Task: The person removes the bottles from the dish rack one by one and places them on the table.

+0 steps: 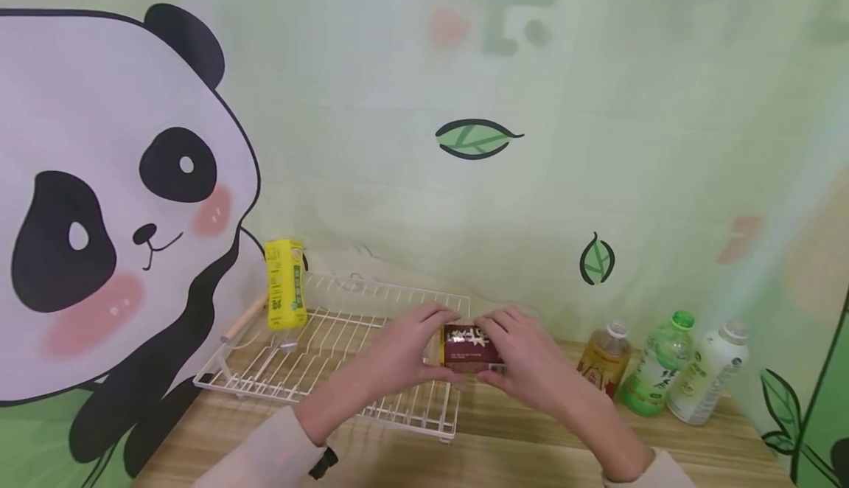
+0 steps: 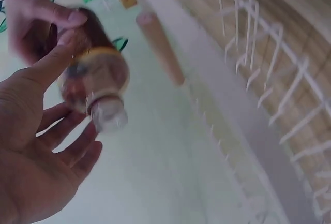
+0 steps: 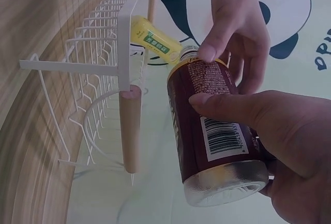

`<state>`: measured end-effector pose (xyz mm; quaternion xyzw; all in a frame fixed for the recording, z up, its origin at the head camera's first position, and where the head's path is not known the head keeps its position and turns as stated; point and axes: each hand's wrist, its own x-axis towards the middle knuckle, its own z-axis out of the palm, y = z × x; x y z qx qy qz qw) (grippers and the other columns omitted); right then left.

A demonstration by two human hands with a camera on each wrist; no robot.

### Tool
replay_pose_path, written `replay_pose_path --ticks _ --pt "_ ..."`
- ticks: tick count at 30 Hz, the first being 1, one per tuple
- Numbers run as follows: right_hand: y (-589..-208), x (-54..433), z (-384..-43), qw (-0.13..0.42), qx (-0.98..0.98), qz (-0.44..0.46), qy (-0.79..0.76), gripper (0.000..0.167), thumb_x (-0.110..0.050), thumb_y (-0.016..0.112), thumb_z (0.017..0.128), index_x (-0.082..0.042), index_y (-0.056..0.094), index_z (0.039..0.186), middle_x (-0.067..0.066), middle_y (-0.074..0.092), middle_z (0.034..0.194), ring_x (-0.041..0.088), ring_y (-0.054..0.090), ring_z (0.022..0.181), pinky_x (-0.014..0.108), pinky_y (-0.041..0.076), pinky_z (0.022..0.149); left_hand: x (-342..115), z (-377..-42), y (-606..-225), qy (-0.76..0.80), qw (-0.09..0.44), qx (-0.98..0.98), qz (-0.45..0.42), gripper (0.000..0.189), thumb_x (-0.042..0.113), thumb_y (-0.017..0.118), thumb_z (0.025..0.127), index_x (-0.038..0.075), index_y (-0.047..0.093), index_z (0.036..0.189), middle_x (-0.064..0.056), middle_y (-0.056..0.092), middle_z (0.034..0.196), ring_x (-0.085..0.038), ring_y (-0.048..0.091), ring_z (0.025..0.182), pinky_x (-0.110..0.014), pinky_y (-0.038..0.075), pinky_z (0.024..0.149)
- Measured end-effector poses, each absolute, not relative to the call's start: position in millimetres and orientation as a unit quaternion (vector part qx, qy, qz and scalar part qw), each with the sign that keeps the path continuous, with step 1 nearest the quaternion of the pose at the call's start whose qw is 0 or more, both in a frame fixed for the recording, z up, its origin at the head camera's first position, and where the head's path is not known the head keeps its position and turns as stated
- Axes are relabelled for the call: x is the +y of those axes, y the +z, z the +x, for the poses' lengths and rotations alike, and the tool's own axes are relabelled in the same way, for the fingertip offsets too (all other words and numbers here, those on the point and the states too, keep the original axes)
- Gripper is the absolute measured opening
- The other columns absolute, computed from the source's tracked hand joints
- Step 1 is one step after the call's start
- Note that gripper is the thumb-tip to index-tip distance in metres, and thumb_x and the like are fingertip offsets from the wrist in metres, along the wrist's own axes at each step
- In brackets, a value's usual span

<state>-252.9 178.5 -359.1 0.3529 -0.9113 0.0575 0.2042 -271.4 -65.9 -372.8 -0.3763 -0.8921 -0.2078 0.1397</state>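
A bottle with a maroon label point(image 1: 471, 348) lies sideways between my two hands, over the right end of a white wire dish rack point(image 1: 458, 392). My left hand point(image 1: 391, 351) holds its cap end, with the thumb on the label's edge and the fingers spread beneath in the left wrist view. Around the base end, my right hand point(image 1: 530, 359) grips the bottle, its thumb across the label. A barcode and small print face the right wrist camera, where the clear base point(image 3: 225, 185) also shows. The fingers behind the bottle are partly hidden.
A yellow bottle point(image 1: 285, 285) sits at the rack's left end, near a wooden handle point(image 1: 245, 318). On the wooden table's right side stand an amber drink bottle point(image 1: 605, 359), a green-capped bottle point(image 1: 659, 363) and a white bottle point(image 1: 710, 374). A panda-printed cloth point(image 1: 530, 200) hangs behind.
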Motion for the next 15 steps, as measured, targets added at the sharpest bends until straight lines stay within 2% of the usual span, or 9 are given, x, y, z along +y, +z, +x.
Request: replay_pose_path --ticks 6,9,12,15 --pt "-360.3 186.8 -256.1 0.192 -0.916 0.342 0.085 0.076 -0.029 0.098 0.076 0.000 0.063 0.137 0.011 0.067 0.131 0.031 0.060 0.124 0.051 0.051 0.108 -101.6 -268.5 -367.7 -0.195 0.155 -0.921 -0.299 0.102 0.056 0.092 0.073 0.010 0.052 0.154 -0.007 0.056 0.152 -0.030 0.054 0.139 -0.049 0.047 0.115" --pt "-361.9 194.7 -258.5 0.189 -0.918 0.332 0.101 0.076 -0.027 0.097 0.078 0.001 0.062 0.139 0.011 0.065 0.132 0.031 0.059 0.124 0.049 0.053 0.106 -124.4 -273.9 -369.3 -0.199 0.166 -0.930 -0.261 0.104 0.055 0.094 0.071 0.010 0.052 0.155 -0.007 0.056 0.152 -0.031 0.054 0.138 -0.051 0.049 0.113" --pt "-363.4 204.7 -260.4 0.195 -0.920 0.320 0.113 0.076 -0.025 0.096 0.080 0.001 0.060 0.142 0.012 0.064 0.133 0.031 0.059 0.123 0.048 0.056 0.102 -149.3 -283.9 -370.8 -0.201 0.180 -0.942 -0.200 0.104 0.055 0.094 0.072 0.009 0.051 0.154 -0.013 0.054 0.153 -0.036 0.054 0.137 -0.054 0.052 0.108" --pt "-366.2 215.0 -262.4 0.203 -0.919 0.311 0.130 0.079 -0.021 0.096 0.080 0.002 0.057 0.144 0.015 0.063 0.133 0.032 0.059 0.122 0.049 0.058 0.098 -175.5 -295.0 -374.5 -0.217 0.191 -0.951 -0.112 0.102 0.052 0.093 0.077 0.005 0.048 0.155 -0.021 0.050 0.154 -0.044 0.051 0.137 -0.060 0.053 0.104"
